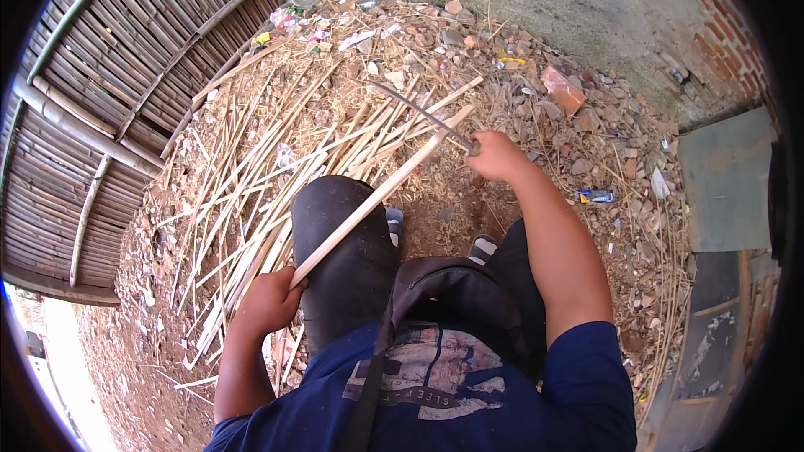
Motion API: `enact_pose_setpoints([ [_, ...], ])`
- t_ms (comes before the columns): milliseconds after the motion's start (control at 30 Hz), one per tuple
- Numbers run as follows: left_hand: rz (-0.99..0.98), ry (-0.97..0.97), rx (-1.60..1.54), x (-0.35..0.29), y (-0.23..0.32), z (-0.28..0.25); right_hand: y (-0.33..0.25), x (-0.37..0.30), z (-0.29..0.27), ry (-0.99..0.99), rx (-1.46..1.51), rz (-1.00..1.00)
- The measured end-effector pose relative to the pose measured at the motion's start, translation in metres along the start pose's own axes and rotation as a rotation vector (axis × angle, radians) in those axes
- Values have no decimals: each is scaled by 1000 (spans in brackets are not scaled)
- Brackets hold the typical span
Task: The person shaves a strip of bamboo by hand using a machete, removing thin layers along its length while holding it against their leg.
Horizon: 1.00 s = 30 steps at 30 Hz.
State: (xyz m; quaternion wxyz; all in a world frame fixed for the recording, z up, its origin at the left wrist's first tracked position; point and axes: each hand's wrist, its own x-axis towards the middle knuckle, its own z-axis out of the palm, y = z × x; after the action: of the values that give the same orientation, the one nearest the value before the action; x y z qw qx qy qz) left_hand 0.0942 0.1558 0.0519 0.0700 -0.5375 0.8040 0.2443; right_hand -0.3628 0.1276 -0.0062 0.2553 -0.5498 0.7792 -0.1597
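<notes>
Left hand (272,300): grasps strip (368,208) near one end.
Right hand (497,156): clasps knife (423,114).
Knife: across strip's far end, apparently shaving.
Strip: next stroke likely needs it steady.

surface: brown earth ground (146,368) around me, uneven, littered with stones (581,166) and fine straw-coloured shavings (410,192). directly on it, ahead and to my left: loose heap of pale split strips (360,146), many crossing, most slanting away rightward. to my right: reddish brick chunk (563,90), small blue packet (595,196), thin dry stalks. far side: yellow scrap (511,60), mixed plastic litter (289,21)
</notes>
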Motion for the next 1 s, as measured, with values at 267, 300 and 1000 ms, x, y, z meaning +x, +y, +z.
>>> enact_pose_setpoints([
  [267, 21, 41, 12, 1, -2, 14, 20, 5, 21, -61, -36, -110],
  [300, 22, 64, 12, 4, 0, 12, 26, 10, 16, 19, -13, -49],
  [1000, 149, -188, -220, 17, -29, -3, -32, -14, 23, -61, -34, -279],
])
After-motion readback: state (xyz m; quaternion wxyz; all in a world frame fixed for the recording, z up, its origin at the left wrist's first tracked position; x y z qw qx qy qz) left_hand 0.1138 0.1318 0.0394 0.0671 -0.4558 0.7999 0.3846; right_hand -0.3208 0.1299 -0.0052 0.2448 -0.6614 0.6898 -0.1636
